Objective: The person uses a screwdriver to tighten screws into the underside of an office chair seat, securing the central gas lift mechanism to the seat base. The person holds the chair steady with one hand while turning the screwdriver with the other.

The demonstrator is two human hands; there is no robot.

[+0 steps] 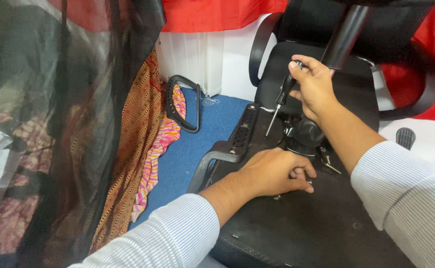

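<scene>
Blue carpet floor (pixel 197 144), red cloth behind. Overturned black office chair seat underside (pixel 297 223) faces up, black gas-lift column (pixel 344 34) rising from its centre mechanism. Right hand (pixel 314 87) gripping a black-handled thin screwdriver (pixel 282 99), tip pointing down near the mechanism. Left hand (pixel 272 173) pressed on the underside, fingers curled around a small fastener, unclear. Best: keep driver vertical, seat steadied.

Both arms in long white sleeves, fine blue pinstripes; left hand (pixel 272 173), right hand (pixel 316 87) bare.
</scene>
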